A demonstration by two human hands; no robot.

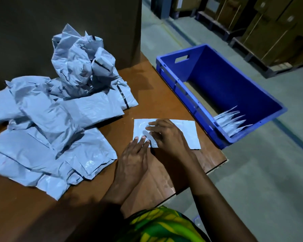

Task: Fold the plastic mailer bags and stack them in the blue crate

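left hand (133, 159) flat, fingers straight on folded mailer (187, 133) | right hand (166, 137) splayed, pressing it; neither grips

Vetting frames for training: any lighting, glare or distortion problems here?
Head view: dim, bluish light; the left hand and right hand cast soft shadows on the mailer; mild glare on the table near its front edge and on the pile; the wide angle bends the crate and table edges; background boxes dark and soft; no obvious motion blur.
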